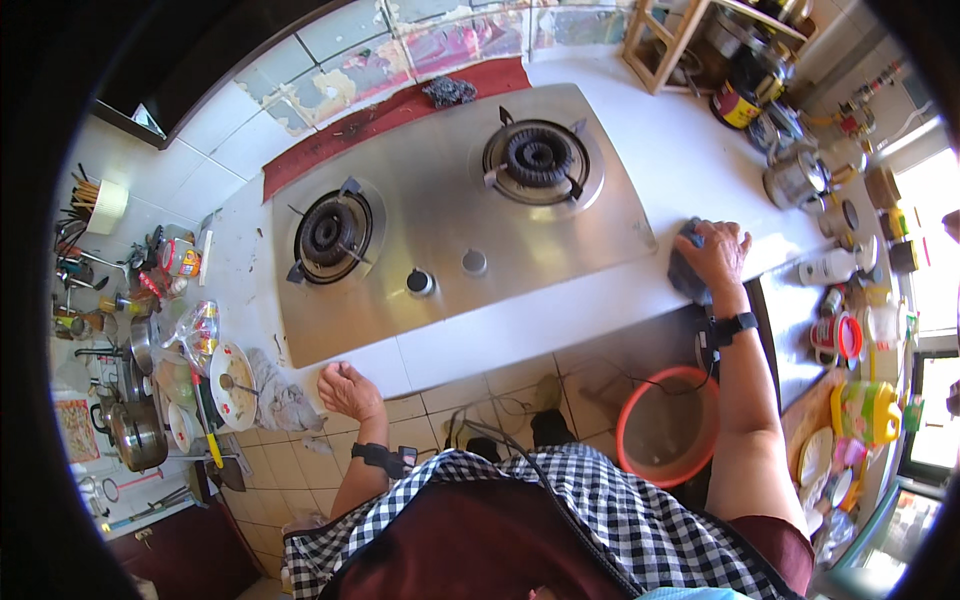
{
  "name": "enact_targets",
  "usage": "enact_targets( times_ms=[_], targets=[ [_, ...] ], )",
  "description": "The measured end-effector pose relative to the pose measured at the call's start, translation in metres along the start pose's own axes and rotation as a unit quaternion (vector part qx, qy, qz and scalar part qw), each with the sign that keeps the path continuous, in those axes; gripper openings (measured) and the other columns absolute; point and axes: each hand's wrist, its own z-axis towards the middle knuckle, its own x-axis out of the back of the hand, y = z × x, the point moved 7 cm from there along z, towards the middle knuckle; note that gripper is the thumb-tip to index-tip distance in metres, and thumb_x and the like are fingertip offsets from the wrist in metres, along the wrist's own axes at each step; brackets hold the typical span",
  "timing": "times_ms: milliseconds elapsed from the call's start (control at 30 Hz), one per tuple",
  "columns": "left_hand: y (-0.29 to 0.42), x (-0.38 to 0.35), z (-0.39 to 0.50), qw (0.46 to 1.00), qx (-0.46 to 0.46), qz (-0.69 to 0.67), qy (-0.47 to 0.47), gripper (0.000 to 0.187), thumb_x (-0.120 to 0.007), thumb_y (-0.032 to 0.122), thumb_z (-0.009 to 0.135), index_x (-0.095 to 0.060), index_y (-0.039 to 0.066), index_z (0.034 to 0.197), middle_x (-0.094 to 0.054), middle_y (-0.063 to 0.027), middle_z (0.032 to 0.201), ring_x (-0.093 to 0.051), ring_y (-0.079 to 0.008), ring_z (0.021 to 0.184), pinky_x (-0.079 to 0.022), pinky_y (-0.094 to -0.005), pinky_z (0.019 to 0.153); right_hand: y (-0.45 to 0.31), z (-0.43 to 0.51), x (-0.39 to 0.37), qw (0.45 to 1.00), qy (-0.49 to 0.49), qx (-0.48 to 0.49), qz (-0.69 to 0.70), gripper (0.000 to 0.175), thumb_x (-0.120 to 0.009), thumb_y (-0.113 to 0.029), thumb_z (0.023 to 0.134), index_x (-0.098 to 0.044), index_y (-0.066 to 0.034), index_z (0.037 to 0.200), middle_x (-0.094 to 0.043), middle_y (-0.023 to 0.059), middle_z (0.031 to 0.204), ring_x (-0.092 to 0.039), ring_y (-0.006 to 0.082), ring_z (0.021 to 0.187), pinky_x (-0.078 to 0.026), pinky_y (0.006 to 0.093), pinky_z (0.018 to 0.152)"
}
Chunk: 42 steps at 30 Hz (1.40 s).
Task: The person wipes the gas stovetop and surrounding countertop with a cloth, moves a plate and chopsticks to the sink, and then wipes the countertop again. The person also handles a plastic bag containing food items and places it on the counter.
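My right hand point(716, 253) presses on a bunched dark grey-blue cloth point(684, 271) at the front edge of the white tiled counter point(480, 334), right of the stove. Its fingers are bent over the cloth's upper right side. My left hand point(349, 390) rests on the counter edge by the stove's front left corner, its fingers curled in and nothing seen in them. Between the hands lies a stainless-steel two-burner gas stove point(442, 210). Its left burner point(328, 234) and right burner point(538, 156) carry pan supports, and two knobs point(420, 282) sit near the front.
Steel-wool scouring pad point(450, 91) lies on a red strip point(352, 131) behind the stove. An orange basin point(621, 442) of murky water stands low at right. Leftward are a plate point(232, 384), a grey rag point(281, 390) and a pot point(135, 435); rightward, a metal kettle point(795, 178) and bottles.
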Motion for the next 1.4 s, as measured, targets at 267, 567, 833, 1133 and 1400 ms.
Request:
enact_targets(
  times_ms=[267,567,833,1133,1400],
  targets=[
    [0.016,0.008,-0.001,0.997,-0.041,0.058,0.036,0.014,-0.051,0.023,0.093,-0.054,0.010,0.098,-0.054,-0.0094,0.105,-0.047,-0.0318,0.107,-0.035,-0.0464,0.090,-0.107,0.205,-0.013,0.910,0.165,0.196,0.326,0.024,-0.059,-0.023,0.090,-0.068,-0.0089,0.107,-0.066,0.0168,0.110,-0.059,0.0385,0.104,-0.045,0.0448,0.095],
    [0.009,0.004,0.000,0.997,-0.061,0.043,0.024,0.016,-0.051,0.023,0.093,-0.055,0.008,0.097,-0.056,-0.0104,0.105,-0.049,-0.0329,0.104,-0.038,-0.0476,0.088,-0.230,0.321,-0.073,0.912,-0.088,0.225,0.332,0.043,-0.050,-0.039,0.096,-0.056,-0.0171,0.133,-0.062,0.0185,0.124,-0.058,0.0374,0.115,-0.044,0.0402,0.100],
    [0.009,0.003,-0.003,0.999,-0.032,0.025,0.023,0.015,-0.050,0.023,0.093,-0.054,0.010,0.098,-0.054,-0.0097,0.109,-0.047,-0.0326,0.109,-0.034,-0.0480,0.092,-0.246,0.300,-0.056,0.971,-0.066,0.194,0.121,0.046,-0.057,-0.045,0.087,-0.058,-0.0312,0.130,-0.048,0.0023,0.141,-0.038,0.0301,0.134,-0.034,0.0490,0.106],
    [0.018,0.003,-0.004,0.999,-0.032,0.013,0.026,0.010,-0.054,0.016,0.090,-0.054,0.010,0.098,-0.055,-0.0100,0.108,-0.047,-0.0331,0.109,-0.035,-0.0485,0.091,-0.235,0.318,-0.079,0.974,-0.072,0.187,0.107,0.051,-0.060,-0.051,0.082,-0.057,-0.0370,0.131,-0.044,0.0002,0.145,-0.034,0.0352,0.137,-0.030,0.0611,0.104],
    [0.029,0.009,-0.002,0.996,-0.065,0.011,0.060,0.013,-0.058,0.013,0.085,-0.055,0.011,0.097,-0.055,-0.0099,0.103,-0.049,-0.0321,0.107,-0.036,-0.0474,0.089,-0.193,0.360,-0.105,0.878,-0.147,0.182,0.418,0.056,-0.059,-0.039,0.093,-0.048,-0.0139,0.141,-0.062,0.0100,0.126,-0.059,0.0213,0.109,-0.046,0.0343,0.094]
  ],
)
